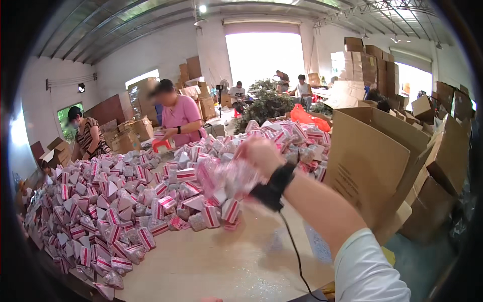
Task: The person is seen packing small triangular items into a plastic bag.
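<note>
My right hand (pixel 259 155) is raised over the far part of the table, blurred by motion, with its fingers closed. From it hangs a clear plastic bag (pixel 221 176) with pink on it, also smeared; its contents cannot be made out. A black strap with a cable (pixel 274 186) is around my right wrist. Beneath and beyond the hand lies a big heap of small wedge-shaped packs (pixel 113 216), white and grey with pink bands. Only a sliver of skin, seemingly my left hand (pixel 211 300), shows at the lower edge; its fingers are hidden.
The pale tabletop (pixel 221 261) carries the heap. At right stands a large open cardboard box (pixel 370 166), with more cartons behind. A person in a pink shirt (pixel 181 118) handles packs across the table, near a red plastic bag (pixel 308 118). Another person (pixel 90 133) is at far left.
</note>
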Available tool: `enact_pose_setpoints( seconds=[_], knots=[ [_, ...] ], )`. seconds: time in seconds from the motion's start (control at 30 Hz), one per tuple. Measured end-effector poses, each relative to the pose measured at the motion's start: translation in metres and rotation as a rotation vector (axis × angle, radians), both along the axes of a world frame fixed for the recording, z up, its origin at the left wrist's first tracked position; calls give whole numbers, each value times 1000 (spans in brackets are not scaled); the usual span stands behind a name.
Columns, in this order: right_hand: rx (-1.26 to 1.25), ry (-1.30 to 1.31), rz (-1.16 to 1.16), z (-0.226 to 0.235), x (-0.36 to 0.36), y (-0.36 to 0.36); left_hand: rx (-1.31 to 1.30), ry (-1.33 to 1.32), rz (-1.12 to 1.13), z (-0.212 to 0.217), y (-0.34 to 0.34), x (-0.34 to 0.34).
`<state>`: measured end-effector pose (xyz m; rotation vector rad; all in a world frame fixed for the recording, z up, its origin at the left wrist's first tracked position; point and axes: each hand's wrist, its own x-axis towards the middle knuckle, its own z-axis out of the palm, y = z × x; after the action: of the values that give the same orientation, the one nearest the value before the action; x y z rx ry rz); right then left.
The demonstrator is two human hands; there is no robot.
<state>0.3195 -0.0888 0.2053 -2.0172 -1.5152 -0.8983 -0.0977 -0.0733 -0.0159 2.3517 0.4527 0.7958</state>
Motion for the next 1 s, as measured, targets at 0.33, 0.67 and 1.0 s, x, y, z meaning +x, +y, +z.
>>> enact_pose_setpoints(
  seconds=[0.33, 0.67, 1.0],
  knots=[
    [318, 646, -186, -60, 74, -34, -126, -71, 47, -6, 3, -9],
    [-507, 649, -121, -188, -54, 31, -30, -103, 64, 4, -2, 2],
    [-392, 803, -449, -213, -78, 86, 24, -115, 58, 1, -3, 1]
  ],
)
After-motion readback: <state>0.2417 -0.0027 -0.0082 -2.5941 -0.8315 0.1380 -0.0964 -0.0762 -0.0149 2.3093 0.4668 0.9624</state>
